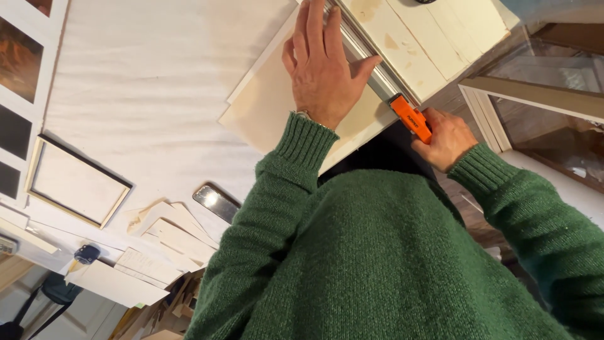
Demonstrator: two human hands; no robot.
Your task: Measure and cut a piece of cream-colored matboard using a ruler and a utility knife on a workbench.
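A person in a green sweater (390, 252) leans over a white table (145, 94), seen from a head camera looking down. The left hand (324, 66) lies flat, fingers spread, pressing on a metal ruler (371, 60) and the cream board (270, 107) under it. The ruler runs along the board's right edge. The right hand (448, 140) is closed around an orange knife (410, 118), just beside the ruler's near end, its tip against the ruler's edge at the board's corner. Beyond the ruler, on its far side from the board, lies a panel of pale painted planks (428, 38). Well left of the board on the table sits a thin wooden frame (78, 182). Nearer the person, below the board, lie a small metal blade-like tool (216, 201) and a heap of cream offcuts (163, 242).
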